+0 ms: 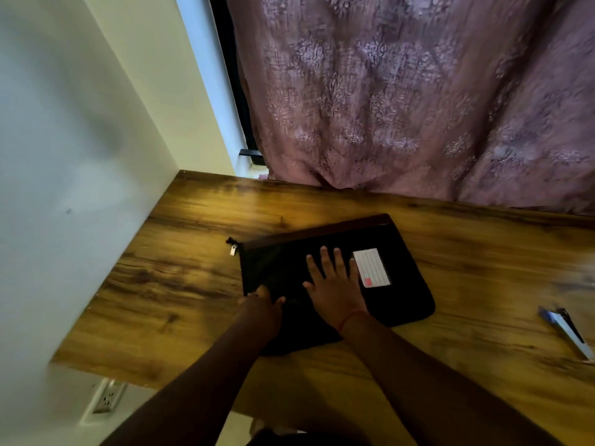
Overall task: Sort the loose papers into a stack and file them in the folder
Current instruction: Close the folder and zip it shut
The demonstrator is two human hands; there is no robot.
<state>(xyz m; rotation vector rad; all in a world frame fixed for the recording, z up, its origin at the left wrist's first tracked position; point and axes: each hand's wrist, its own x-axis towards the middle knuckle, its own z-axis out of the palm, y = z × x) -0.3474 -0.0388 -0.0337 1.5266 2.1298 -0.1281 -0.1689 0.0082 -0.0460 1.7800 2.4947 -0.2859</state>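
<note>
Across the far side: a mauve curtain (402, 91), soft, draped in folds, woven with a paler floral damask pattern. To the left, a smooth pale wall (64, 156), matte, with a white socket plate (108, 399) low down below the desk edge. Underneath everything, a wooden desk (180, 252), glossy, strongly grained in amber and dark brown, tucked into the corner.

At the desk's middle, lying flat and slightly askew: a black zip folder (399, 297), rectangular, round-cornered, matte fabric, with a reddish-brown band along its far edge. No loose papers anywhere in view, so probably already inside; the closing step judged to be in hand, the filing nearly done.

On the folder's face, a white lined label (372, 268) with a small pink mark at its near corner. Right hand (335, 284) spread flat, fingers straight, pressing down on the cover and gripping nothing. Left hand (262, 304) curled at the folder's near left edge, apparently pinching it.

Next move, as a guess: steadying the cover while drawing the zip fully round, or checking it is shut. At the far left corner, a small silver zip pull (232, 250) on a dark cord.

Near the right desk edge, well apart: a blurred blue-and-white pen-like object (566, 333).
</note>
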